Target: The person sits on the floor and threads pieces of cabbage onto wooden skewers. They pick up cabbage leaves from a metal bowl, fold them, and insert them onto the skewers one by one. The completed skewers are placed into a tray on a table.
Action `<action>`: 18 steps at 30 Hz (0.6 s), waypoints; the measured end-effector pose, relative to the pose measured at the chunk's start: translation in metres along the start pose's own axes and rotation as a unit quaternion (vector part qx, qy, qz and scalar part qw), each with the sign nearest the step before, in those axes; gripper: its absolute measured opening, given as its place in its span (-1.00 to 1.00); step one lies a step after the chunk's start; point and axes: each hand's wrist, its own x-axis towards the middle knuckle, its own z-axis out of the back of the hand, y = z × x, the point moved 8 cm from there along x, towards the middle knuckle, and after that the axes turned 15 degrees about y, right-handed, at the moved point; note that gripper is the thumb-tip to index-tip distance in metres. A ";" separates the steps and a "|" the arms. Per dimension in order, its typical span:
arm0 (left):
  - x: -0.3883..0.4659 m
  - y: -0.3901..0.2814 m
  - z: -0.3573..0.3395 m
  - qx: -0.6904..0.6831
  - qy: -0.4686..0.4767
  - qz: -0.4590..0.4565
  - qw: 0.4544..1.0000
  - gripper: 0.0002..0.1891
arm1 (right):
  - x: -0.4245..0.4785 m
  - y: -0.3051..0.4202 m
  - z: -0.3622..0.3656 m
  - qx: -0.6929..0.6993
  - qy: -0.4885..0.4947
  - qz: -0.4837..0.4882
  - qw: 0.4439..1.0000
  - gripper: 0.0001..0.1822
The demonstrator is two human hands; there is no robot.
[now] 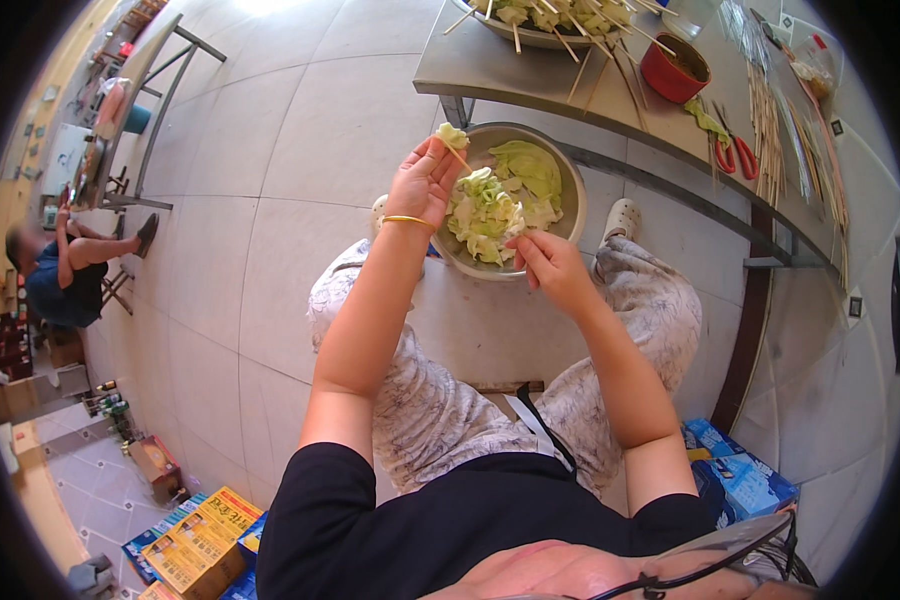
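A wide metal basin (576,210) stands on the floor between my feet, with torn cabbage leaves (487,217) inside. My left hand (424,176), with a gold bangle at the wrist, holds a wooden skewer (461,160) over the basin's left rim; a piece of cabbage (452,136) is at its upper end. At the basin's lower right, the fingertips of my right hand (544,259) pinch the edge of a pale cabbage piece (515,219). On the metal table, a bowl (521,31) holds skewered cabbage, with sticks poking out over its rim.
The metal table (540,82) passes over the basin's far side. On it are a red container (667,75), red-handled scissors (736,156) and bundles of skewers (766,135). Cartons (202,536) stand at lower left, blue packs (750,476) at lower right. Another person (64,270) sits far left.
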 end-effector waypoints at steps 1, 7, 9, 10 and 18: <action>0.001 -0.003 0.000 -0.011 0.004 -0.015 1.000 -0.78 | 0.000 -0.001 -0.001 0.000 0.000 0.001 1.000 -0.70; 0.000 -0.011 -0.009 -0.020 0.040 -0.054 0.998 -0.79 | 0.001 -0.003 -0.001 0.015 -0.015 0.011 1.000 -0.72; 0.000 -0.013 -0.011 -0.015 0.050 -0.066 0.996 -0.80 | 0.001 -0.003 -0.001 0.017 -0.017 0.012 1.000 -0.73; 0.000 -0.013 -0.012 -0.013 0.055 -0.072 0.996 -0.81 | 0.001 -0.003 -0.002 0.017 -0.017 0.014 1.000 -0.73; -0.002 -0.017 -0.020 0.015 0.075 -0.102 0.992 -0.84 | 0.000 0.001 -0.002 0.024 -0.017 0.025 0.999 -0.73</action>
